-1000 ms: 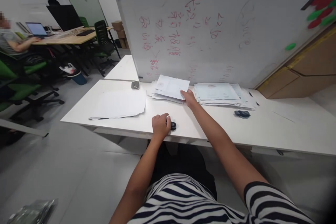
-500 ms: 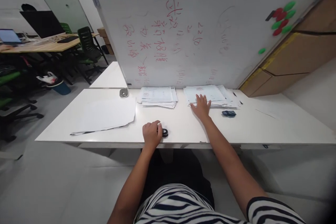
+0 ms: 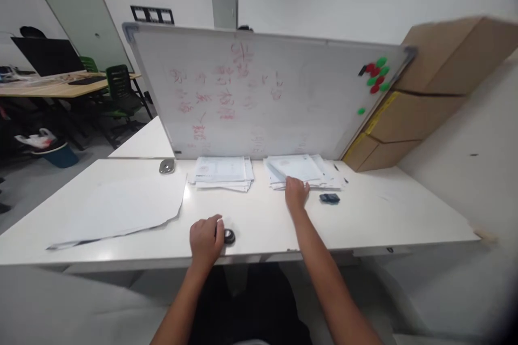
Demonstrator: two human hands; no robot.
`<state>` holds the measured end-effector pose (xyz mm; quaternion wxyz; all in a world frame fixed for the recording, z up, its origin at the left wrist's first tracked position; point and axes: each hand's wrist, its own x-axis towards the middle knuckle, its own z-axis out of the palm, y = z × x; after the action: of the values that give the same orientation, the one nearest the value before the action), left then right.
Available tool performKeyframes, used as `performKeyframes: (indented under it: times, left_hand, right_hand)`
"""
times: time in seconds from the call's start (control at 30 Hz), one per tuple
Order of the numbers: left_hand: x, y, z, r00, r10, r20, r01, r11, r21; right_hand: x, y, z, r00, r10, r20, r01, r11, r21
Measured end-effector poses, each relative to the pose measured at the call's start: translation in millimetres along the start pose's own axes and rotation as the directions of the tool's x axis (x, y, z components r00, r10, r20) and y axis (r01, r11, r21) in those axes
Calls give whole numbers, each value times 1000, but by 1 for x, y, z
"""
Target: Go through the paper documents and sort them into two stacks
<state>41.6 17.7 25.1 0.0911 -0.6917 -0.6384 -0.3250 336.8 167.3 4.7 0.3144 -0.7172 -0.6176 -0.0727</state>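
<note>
My right hand (image 3: 297, 193) is closed at the front edge of the right-hand stack of printed papers (image 3: 299, 167). Its fingers pinch the top sheet (image 3: 277, 171), whose left corner curls up off the pile. My left hand (image 3: 205, 238) rests near the table's front edge, curled around a small black object with a round end (image 3: 229, 236); most of that object is hidden by the palm. Between the hands and further back lies a second stack of printed papers (image 3: 220, 170).
Large blank sheets (image 3: 121, 205) cover the table's left part, with a small silver case (image 3: 167, 166) behind them. A dark blue crumpled item (image 3: 329, 198) lies right of my right hand. A whiteboard (image 3: 315, 97) leans at the back beside cardboard boxes (image 3: 388, 118).
My right hand has gone from lying spread on the right stack to pinching its top sheet, and a corner has lifted. The left hand keeps the black object. The view has tilted up.
</note>
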Motion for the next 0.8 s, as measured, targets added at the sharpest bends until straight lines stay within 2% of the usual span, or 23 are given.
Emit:
performKeyframes:
  times: [0.2,0.4,0.63,0.8]
  left_hand:
    - [0,-1,1,999,15,-45,-16,1000,-7]
    - [0,0,-1,1000,16,-13,-16,1000,0]
    - [1,-1,2,1000,26,-11,-26,1000,3]
    - [2,-1,0,1000,11,-2,-11,1000,3]
  right_hand:
    - [2,1,4,1000,-20,-22,20,1000,2]
    - [2,-4,6,999,-23,34,23,1000,16]
    - [6,-17,5,993,44,107,-33,994,-106]
    - [11,-12,12,983,76,165,-55,990,-132]
